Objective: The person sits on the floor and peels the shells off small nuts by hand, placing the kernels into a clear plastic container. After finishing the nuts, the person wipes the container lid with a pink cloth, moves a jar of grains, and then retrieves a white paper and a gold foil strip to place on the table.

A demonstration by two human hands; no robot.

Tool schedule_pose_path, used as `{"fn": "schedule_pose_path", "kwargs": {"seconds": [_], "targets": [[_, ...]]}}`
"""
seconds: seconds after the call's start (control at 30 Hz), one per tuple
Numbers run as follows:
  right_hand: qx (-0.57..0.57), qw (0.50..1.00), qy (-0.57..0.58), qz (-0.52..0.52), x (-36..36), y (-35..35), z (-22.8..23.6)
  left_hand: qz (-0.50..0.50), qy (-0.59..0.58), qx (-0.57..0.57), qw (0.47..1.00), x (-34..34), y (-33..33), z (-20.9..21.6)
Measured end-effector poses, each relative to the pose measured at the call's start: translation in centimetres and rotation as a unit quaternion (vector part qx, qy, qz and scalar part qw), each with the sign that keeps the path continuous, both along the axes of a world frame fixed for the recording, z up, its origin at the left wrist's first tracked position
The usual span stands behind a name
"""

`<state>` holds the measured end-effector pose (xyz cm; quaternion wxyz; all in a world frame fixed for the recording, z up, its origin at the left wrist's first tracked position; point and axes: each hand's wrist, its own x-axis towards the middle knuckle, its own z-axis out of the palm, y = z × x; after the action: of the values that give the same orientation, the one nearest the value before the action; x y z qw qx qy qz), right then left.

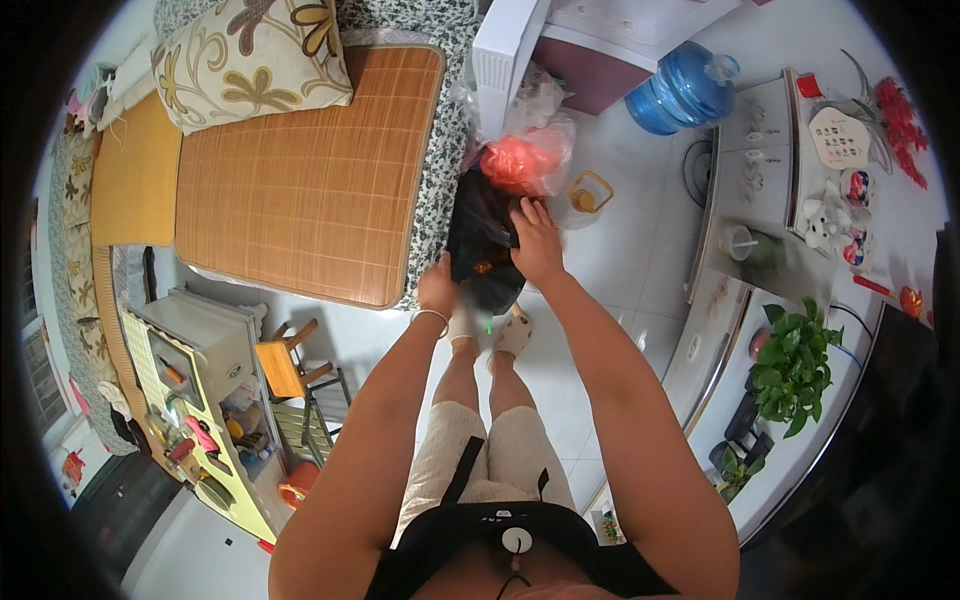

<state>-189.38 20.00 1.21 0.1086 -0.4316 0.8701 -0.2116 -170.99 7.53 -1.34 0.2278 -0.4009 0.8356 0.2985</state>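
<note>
A black plastic bag [483,247] hangs in front of me beside the sofa's edge, spread between my two hands. My left hand [437,288] is closed on its left side, with a bracelet on the wrist. At its right rim is my right hand [537,240], fingers bent over the black plastic; the thumb is hidden. Just beyond the bag lies a red plastic bag [520,163] inside clear plastic, close to my right fingertips. What the black bag holds cannot be made out.
A sofa with a bamboo mat [310,180] and a patterned cushion [255,62] stands left. Right of the bags are a yellow-handled container [588,195], a blue water bottle [682,90] and a cabinet [750,150]. A small wooden chair [287,368] stands lower left.
</note>
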Motion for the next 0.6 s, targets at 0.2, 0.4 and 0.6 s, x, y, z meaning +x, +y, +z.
{"fn": "schedule_pose_path", "kwargs": {"seconds": [0.2, 0.4, 0.6], "targets": [[0.029, 0.986, -0.127, 0.107, 1.5, -1.4, -2.2, 0.058, 0.207, 0.129, 0.968, 1.2, 2.5, 1.8], [-0.138, 0.968, -0.198, 0.064, 3.7, -0.5, -1.0, 0.069, 0.283, 0.167, 0.942, 0.7, 3.9, 5.6], [-0.149, 0.935, -0.318, 0.045, 2.7, 3.4, 6.4, 0.011, 0.232, 0.230, 0.945, 0.4, 6.7, 12.5]]}}
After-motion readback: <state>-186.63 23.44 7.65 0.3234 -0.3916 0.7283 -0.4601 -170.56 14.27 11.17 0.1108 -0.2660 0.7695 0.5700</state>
